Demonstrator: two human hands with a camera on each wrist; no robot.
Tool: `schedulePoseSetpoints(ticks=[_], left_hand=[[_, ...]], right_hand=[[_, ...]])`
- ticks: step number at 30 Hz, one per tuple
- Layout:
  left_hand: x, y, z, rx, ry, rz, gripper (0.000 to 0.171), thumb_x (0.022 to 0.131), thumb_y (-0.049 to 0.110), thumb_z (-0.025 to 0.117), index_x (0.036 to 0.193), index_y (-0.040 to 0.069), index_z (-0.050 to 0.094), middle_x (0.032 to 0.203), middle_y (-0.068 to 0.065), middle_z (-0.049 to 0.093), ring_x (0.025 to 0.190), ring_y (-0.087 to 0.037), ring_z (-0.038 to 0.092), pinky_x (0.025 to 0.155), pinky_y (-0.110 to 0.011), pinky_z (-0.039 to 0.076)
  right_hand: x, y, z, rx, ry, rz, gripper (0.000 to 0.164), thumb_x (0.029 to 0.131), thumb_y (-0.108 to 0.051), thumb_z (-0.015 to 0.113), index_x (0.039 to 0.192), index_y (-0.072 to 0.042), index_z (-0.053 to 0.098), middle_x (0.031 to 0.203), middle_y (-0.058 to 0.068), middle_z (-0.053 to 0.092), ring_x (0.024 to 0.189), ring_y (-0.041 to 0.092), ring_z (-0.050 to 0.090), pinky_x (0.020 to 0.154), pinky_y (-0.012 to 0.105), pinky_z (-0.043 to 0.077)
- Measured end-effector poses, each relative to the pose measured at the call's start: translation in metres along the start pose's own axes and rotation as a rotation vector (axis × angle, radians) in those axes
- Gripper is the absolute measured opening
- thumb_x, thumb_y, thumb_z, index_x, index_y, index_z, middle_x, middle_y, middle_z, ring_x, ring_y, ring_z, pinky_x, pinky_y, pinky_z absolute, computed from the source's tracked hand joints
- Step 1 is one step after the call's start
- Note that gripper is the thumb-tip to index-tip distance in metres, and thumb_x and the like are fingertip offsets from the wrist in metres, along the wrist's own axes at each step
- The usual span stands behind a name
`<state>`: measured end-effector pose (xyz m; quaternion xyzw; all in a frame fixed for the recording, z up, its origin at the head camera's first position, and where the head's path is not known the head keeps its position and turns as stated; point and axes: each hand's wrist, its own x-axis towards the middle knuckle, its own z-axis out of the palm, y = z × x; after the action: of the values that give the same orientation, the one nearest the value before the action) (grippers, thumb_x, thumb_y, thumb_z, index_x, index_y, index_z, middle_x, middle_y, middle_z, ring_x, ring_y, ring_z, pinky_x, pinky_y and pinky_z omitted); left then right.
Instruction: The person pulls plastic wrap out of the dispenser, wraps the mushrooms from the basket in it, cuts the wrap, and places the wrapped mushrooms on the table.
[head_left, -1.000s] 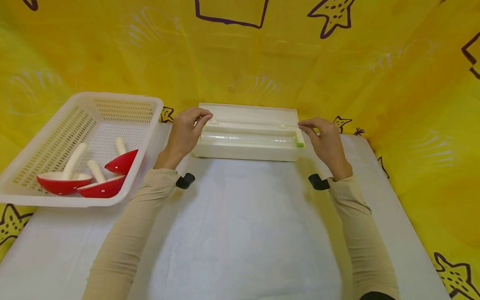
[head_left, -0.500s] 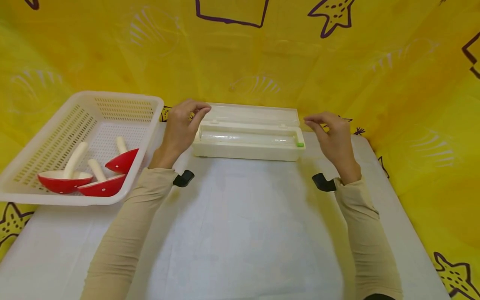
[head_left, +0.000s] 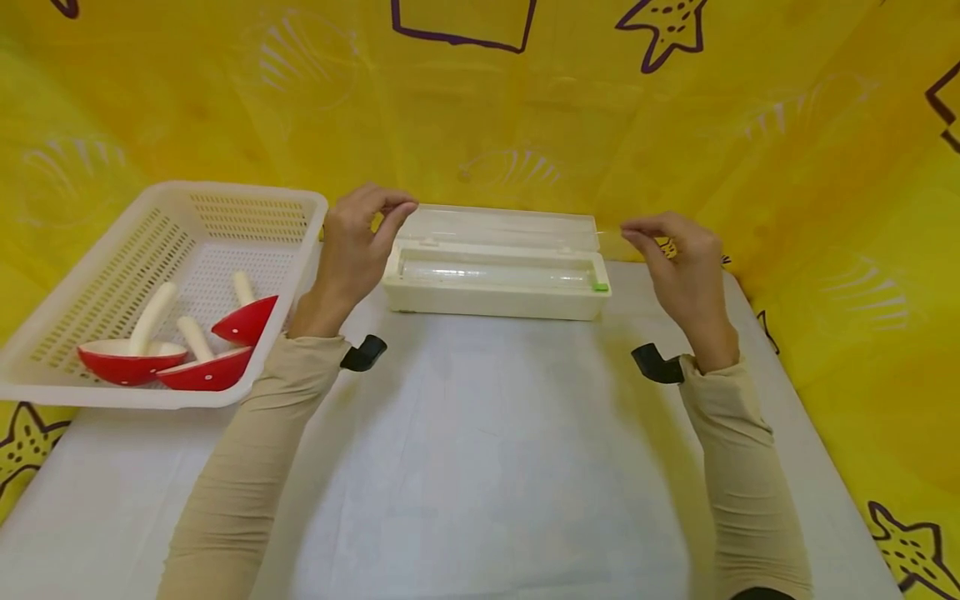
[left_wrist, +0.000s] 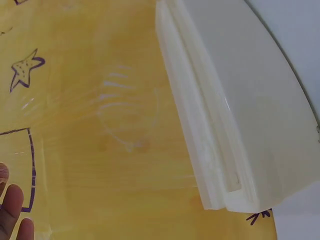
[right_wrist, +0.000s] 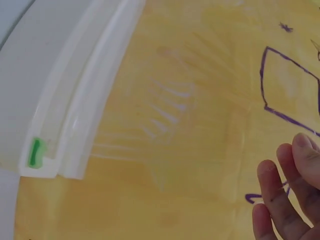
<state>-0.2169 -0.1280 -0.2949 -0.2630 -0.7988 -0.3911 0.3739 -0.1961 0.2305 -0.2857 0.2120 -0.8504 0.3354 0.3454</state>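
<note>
A cream cling film dispenser stands at the back of the table with its lid raised, a clear roll inside. Clear cling film runs up from it; faint creases and glints show in both wrist views. My left hand, above the dispenser's left end, pinches one corner of the film between thumb and fingertips. Beyond the right end, my right hand pinches the other corner. The film itself is barely visible in the head view. A green tab marks the dispenser's right end.
On the left stands a white perforated basket holding red ladles with white dots and pale handles. A yellow patterned cloth hangs close behind the dispenser. White cloth covers the table.
Both hands have risen off the dispenser and moved slightly apart, drawing the film up with them. The dispenser and basket stay in place.
</note>
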Motion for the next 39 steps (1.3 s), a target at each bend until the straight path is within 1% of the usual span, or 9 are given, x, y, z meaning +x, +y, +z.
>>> schedulePoseSetpoints(ticks=[5, 7, 9, 13, 16, 23, 31, 35, 39], left_hand=[[0.003, 0.003, -0.003, 0.024, 0.004, 0.022, 0.02, 0.094, 0.013, 0.066, 0.094, -0.006, 0.072, 0.084, -0.02, 0.069, 0.075, -0.027, 0.058, 0.074, -0.03, 0.042], [0.004, 0.004, -0.004, 0.028, 0.005, 0.038, 0.02, 0.094, 0.013, 0.066, 0.094, -0.006, 0.072, 0.084, -0.021, 0.069, 0.075, -0.027, 0.058, 0.073, -0.029, 0.042], [0.004, 0.005, -0.005, 0.037, 0.005, 0.059, 0.021, 0.095, 0.014, 0.065, 0.094, -0.006, 0.072, 0.084, -0.021, 0.069, 0.075, -0.028, 0.059, 0.073, -0.028, 0.042], [0.006, 0.008, -0.007, 0.039, 0.016, 0.089, 0.019, 0.094, 0.012, 0.066, 0.094, -0.006, 0.072, 0.084, -0.021, 0.07, 0.075, -0.028, 0.06, 0.073, -0.026, 0.042], [0.008, 0.01, -0.009, 0.04, 0.018, 0.102, 0.018, 0.094, 0.011, 0.066, 0.094, -0.006, 0.072, 0.084, -0.02, 0.069, 0.075, -0.027, 0.059, 0.073, -0.024, 0.042], [0.012, 0.016, -0.013, 0.054, 0.024, 0.116, 0.02, 0.094, 0.014, 0.066, 0.094, -0.005, 0.072, 0.084, -0.02, 0.07, 0.075, -0.027, 0.059, 0.074, -0.028, 0.042], [0.013, 0.02, -0.017, 0.05, 0.035, 0.117, 0.02, 0.093, 0.013, 0.068, 0.094, -0.006, 0.072, 0.083, -0.021, 0.069, 0.076, -0.028, 0.059, 0.077, -0.03, 0.041], [0.014, 0.024, -0.018, 0.05, 0.052, 0.119, 0.018, 0.092, 0.011, 0.069, 0.094, -0.006, 0.072, 0.082, -0.02, 0.069, 0.075, -0.028, 0.059, 0.077, -0.03, 0.041], [0.015, 0.029, -0.018, 0.028, 0.085, 0.097, 0.014, 0.091, 0.009, 0.07, 0.093, -0.005, 0.073, 0.081, -0.019, 0.069, 0.075, -0.028, 0.06, 0.077, -0.03, 0.041]], right_hand=[[0.001, -0.004, -0.003, 0.017, 0.006, -0.007, 0.013, 0.089, -0.006, 0.07, 0.098, 0.003, 0.075, 0.095, 0.018, 0.075, 0.084, 0.019, 0.067, 0.083, 0.009, 0.045], [0.001, -0.006, -0.004, 0.024, 0.01, -0.005, 0.013, 0.089, -0.005, 0.07, 0.098, 0.002, 0.076, 0.095, 0.017, 0.076, 0.084, 0.017, 0.067, 0.082, 0.01, 0.046], [0.001, -0.007, -0.006, 0.028, 0.017, -0.004, 0.012, 0.089, -0.003, 0.07, 0.098, 0.003, 0.076, 0.094, 0.017, 0.075, 0.083, 0.01, 0.066, 0.081, 0.01, 0.045], [0.002, -0.009, -0.009, 0.037, 0.029, -0.023, 0.012, 0.088, -0.002, 0.071, 0.096, 0.006, 0.075, 0.093, 0.021, 0.075, 0.083, -0.011, 0.058, 0.078, 0.008, 0.044], [0.002, -0.01, -0.011, 0.036, 0.035, -0.042, 0.012, 0.088, -0.001, 0.071, 0.096, 0.007, 0.074, 0.093, 0.022, 0.074, 0.083, -0.019, 0.053, 0.077, 0.007, 0.044], [0.002, -0.017, -0.015, 0.056, 0.071, -0.03, 0.011, 0.086, 0.002, 0.071, 0.096, 0.005, 0.075, 0.092, 0.021, 0.074, 0.081, -0.017, 0.054, 0.077, 0.007, 0.044], [0.001, -0.02, -0.021, 0.022, 0.061, -0.041, 0.013, 0.089, -0.001, 0.069, 0.097, 0.008, 0.074, 0.094, 0.023, 0.074, 0.086, -0.019, 0.054, 0.082, 0.008, 0.046], [0.001, -0.022, -0.023, 0.034, 0.071, -0.052, 0.016, 0.09, -0.004, 0.069, 0.097, 0.009, 0.073, 0.095, 0.024, 0.073, 0.087, -0.017, 0.056, 0.082, 0.01, 0.047], [0.001, -0.025, -0.026, 0.048, 0.09, -0.06, 0.016, 0.09, -0.005, 0.07, 0.096, 0.008, 0.074, 0.095, 0.022, 0.074, 0.087, -0.01, 0.061, 0.084, 0.011, 0.048]])
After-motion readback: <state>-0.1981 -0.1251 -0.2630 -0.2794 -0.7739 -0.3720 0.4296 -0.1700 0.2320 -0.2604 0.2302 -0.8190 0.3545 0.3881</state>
